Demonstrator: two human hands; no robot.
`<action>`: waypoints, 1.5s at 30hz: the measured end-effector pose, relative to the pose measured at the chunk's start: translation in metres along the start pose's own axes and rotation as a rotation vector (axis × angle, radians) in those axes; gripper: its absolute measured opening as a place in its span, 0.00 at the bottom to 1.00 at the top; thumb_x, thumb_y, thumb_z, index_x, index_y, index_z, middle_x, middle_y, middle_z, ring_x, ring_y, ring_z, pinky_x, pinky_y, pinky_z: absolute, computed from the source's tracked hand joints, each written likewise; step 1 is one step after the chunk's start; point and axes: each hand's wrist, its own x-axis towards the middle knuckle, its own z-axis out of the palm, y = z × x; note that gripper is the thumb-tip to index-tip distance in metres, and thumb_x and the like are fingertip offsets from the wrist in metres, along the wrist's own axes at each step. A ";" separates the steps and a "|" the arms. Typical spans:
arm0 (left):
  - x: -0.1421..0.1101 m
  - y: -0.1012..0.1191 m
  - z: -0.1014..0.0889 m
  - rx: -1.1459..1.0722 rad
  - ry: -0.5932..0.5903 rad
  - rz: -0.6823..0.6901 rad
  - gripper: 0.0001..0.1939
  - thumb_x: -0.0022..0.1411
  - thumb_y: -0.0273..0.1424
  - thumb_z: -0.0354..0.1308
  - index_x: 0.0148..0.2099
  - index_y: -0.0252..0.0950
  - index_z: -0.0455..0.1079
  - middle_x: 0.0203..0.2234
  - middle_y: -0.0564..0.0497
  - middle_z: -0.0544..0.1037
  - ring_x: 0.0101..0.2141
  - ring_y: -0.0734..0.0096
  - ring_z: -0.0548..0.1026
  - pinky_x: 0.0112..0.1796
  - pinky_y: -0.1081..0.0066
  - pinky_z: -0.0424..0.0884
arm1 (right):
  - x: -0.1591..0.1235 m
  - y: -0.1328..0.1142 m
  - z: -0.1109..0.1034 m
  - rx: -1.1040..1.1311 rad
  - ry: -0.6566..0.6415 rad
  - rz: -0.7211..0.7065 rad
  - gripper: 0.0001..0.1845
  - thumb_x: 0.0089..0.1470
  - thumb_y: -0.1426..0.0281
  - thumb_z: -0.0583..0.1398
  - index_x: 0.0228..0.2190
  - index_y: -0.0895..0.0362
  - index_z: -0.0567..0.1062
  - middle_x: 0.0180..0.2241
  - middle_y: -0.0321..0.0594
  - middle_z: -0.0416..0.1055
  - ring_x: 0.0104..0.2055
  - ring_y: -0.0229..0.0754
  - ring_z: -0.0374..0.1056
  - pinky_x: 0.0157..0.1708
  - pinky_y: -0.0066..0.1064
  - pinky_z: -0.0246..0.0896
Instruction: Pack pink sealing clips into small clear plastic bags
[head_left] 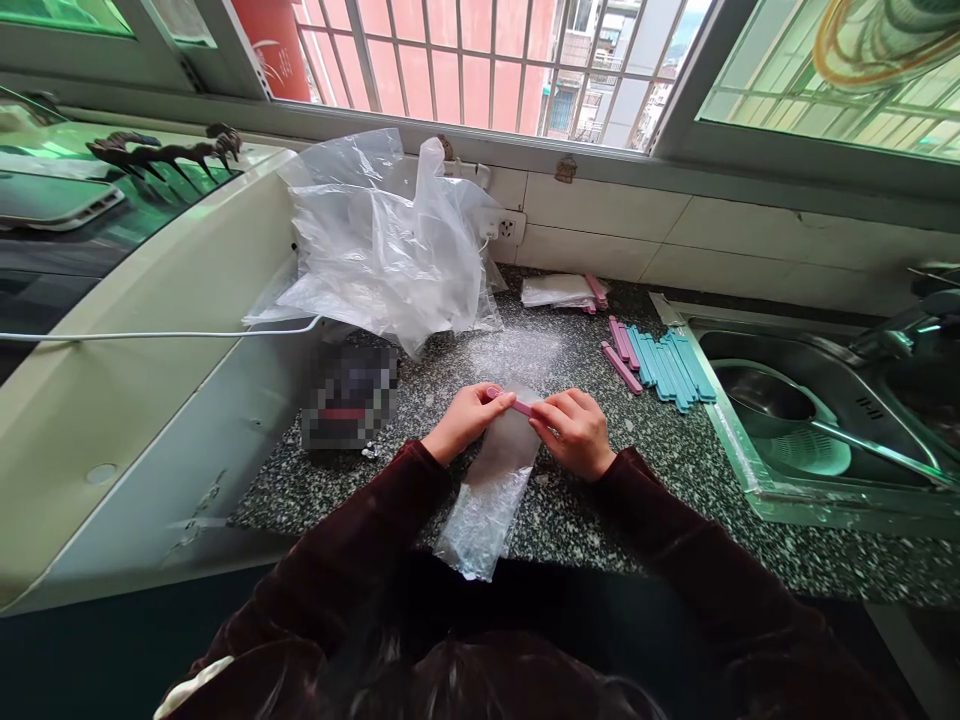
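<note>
A pink bag clip [520, 406] lies across the upper end of a narrow clear plastic bag [493, 490], which hangs slightly over the counter's front edge. My left hand [466, 420] pinches the clip's left end between thumb and finger. At the other end, my right hand [576, 430] grips the clip, its fingers closed. Whether the clip is fastened cannot be made out. To the right lie loose pink clips [621, 366] and a row of several blue clips [667, 368]. Behind them rests a small stack of clear bags [559, 291] with pink clips.
A large heap of crumpled clear plastic bags [390, 250] stands at the back left. A sink [757, 480] with a pan [761, 395] is on the right. A white cable [165, 336] crosses the pale appliance [172, 430] at left. A blurred dark object [349, 395] sits on the speckled counter [645, 490].
</note>
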 end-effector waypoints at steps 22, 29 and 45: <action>-0.001 0.005 -0.009 -0.042 -0.066 0.074 0.20 0.44 0.44 0.62 0.31 0.30 0.70 0.21 0.55 0.69 0.24 0.77 0.64 0.27 0.75 0.59 | -0.007 0.009 0.000 0.562 -0.103 0.440 0.07 0.51 0.65 0.59 0.25 0.55 0.70 0.24 0.37 0.69 0.28 0.39 0.63 0.30 0.32 0.60; 0.001 0.001 -0.015 0.066 -0.019 0.115 0.18 0.46 0.42 0.63 0.32 0.30 0.72 0.24 0.51 0.74 0.27 0.73 0.69 0.30 0.73 0.63 | -0.007 0.011 0.000 0.523 -0.064 0.383 0.06 0.51 0.67 0.59 0.25 0.55 0.70 0.23 0.36 0.68 0.28 0.38 0.62 0.30 0.31 0.59; 0.001 -0.002 -0.015 0.046 0.007 0.219 0.14 0.45 0.38 0.65 0.30 0.31 0.75 0.24 0.52 0.70 0.27 0.75 0.67 0.30 0.74 0.64 | -0.006 0.011 -0.001 0.494 -0.025 0.367 0.06 0.51 0.68 0.59 0.24 0.55 0.69 0.22 0.35 0.66 0.28 0.39 0.60 0.30 0.31 0.57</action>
